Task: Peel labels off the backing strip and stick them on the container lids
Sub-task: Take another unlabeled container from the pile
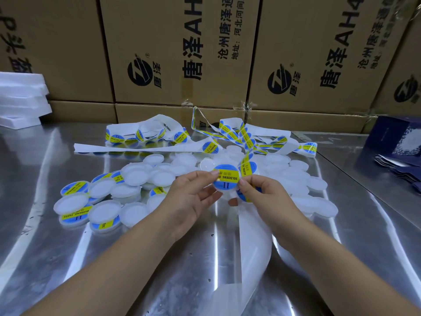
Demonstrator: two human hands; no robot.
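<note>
Two bare hands meet over a shiny metal table [68, 224]. The left hand [191, 197] and the right hand [262, 192] pinch one white lid [225, 180] between their fingertips, and a round blue and yellow label [224, 179] covers its top. Just behind the lid, the backing strip [247, 165] with more labels runs up and away. A pile of white lids [136, 176] lies left of the held lid. Brown cardboard boxes [177, 49] stand far behind it.
</note>
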